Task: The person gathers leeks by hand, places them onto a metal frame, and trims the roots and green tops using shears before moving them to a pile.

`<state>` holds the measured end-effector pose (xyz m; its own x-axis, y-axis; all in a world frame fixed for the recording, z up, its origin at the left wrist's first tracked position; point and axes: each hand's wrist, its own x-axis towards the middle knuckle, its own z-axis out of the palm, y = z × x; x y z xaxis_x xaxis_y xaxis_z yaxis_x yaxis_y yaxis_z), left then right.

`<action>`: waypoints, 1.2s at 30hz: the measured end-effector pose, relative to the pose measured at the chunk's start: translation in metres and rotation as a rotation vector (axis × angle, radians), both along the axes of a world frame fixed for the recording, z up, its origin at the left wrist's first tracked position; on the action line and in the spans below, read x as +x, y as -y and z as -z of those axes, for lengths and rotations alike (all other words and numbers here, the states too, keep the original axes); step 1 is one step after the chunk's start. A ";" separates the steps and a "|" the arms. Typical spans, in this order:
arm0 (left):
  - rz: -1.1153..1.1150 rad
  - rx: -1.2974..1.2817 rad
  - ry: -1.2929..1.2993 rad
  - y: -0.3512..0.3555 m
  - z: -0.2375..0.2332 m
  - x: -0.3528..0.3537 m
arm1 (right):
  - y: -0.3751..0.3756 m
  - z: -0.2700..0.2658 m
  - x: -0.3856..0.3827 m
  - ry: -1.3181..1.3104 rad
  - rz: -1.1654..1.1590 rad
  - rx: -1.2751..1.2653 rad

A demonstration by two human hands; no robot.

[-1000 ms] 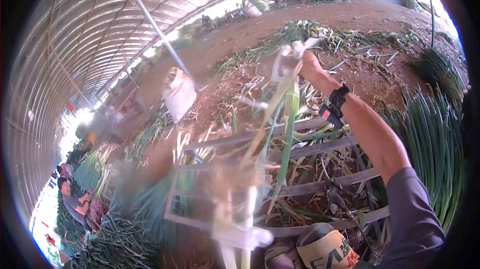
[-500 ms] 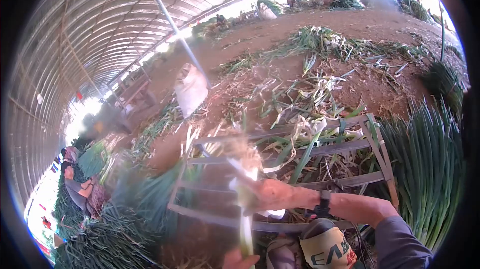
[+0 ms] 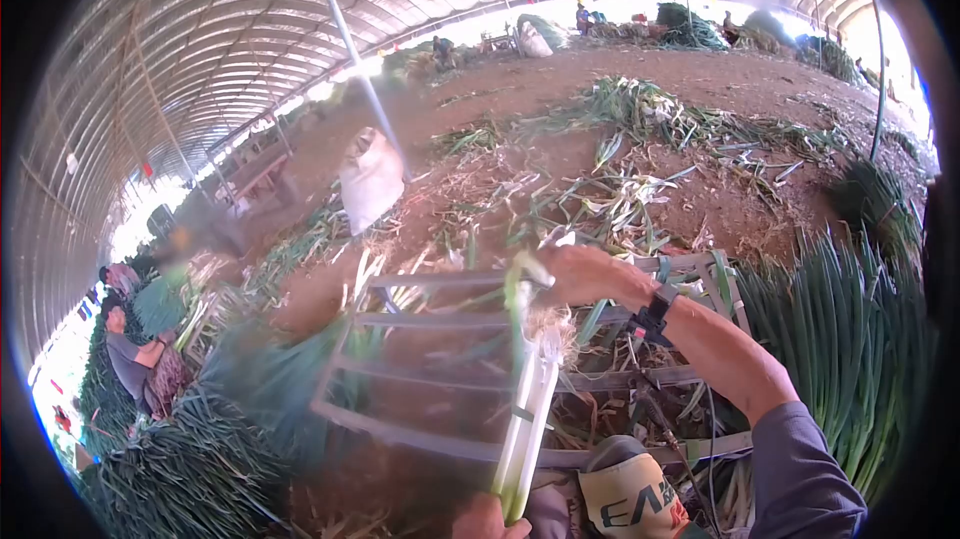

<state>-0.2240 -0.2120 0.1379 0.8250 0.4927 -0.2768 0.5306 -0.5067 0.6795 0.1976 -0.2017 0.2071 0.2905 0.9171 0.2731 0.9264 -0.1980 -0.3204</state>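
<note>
At the bottom of the view, my left hand [image 3: 487, 519] is wrapped round the green part of a few green onions [image 3: 528, 424]. Their white shafts point up and away, with the pale root tufts at the far end. Just above the roots is my right hand [image 3: 575, 274], closed on a pale green, limp strip of onion skin [image 3: 520, 284] that hangs toward the stalks. Part of my right fingers is turned away from the camera. My right wrist wears a dark watch [image 3: 655, 314].
A metal slatted rack [image 3: 440, 320] stands before me. Bundled green onions [image 3: 835, 339] stand at right; more leafy onions [image 3: 190, 469] are piled at left, near a seated person [image 3: 140, 359]. A white sack [image 3: 370, 184] and onion scraps [image 3: 630, 199] lie on the soil beyond.
My right hand has moved up and away from the stalks, pulling a strip of skin past the root end. The onions have tilted to the right, while my left hand keeps its hold.
</note>
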 end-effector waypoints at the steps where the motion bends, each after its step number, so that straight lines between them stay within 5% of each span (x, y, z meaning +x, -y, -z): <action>1: 0.018 0.002 0.002 -0.001 0.001 0.001 | 0.005 0.000 -0.011 0.008 -0.064 -0.088; 4: 0.100 0.249 0.083 0.004 0.028 -0.009 | 0.022 -0.034 -0.064 -0.094 -0.174 -0.503; 8: 0.154 0.414 -0.110 0.005 0.049 -0.009 | 0.009 0.055 -0.050 0.562 -0.363 -0.127; 11: 0.152 0.123 -0.232 0.014 -0.003 0.006 | 0.006 0.068 -0.043 0.760 -0.301 -0.295; 18: -0.028 0.051 -0.009 0.005 -0.010 -0.010 | 0.039 0.005 0.061 0.930 0.398 -0.093; 20: -0.129 -0.018 0.006 0.002 -0.014 -0.012 | 0.048 -0.003 0.099 0.404 0.539 -0.025; 22: -0.113 -0.218 0.181 -0.013 -0.023 -0.011 | 0.049 0.022 0.113 0.422 0.382 0.214; 27: -0.002 -0.663 0.648 -0.053 0.000 -0.015 | 0.059 0.026 0.027 -0.047 -0.129 0.081; 32: -0.181 -0.660 0.361 -0.048 -0.054 0.001 | 0.031 0.065 -0.071 -0.685 -0.331 -0.023; 34: -0.184 -0.676 0.346 -0.046 -0.059 0.005 | 0.001 0.093 -0.091 -0.671 -0.309 0.044; 36: -0.157 -0.663 0.353 -0.046 -0.059 0.005 | -0.020 0.112 -0.083 -0.390 -0.244 0.049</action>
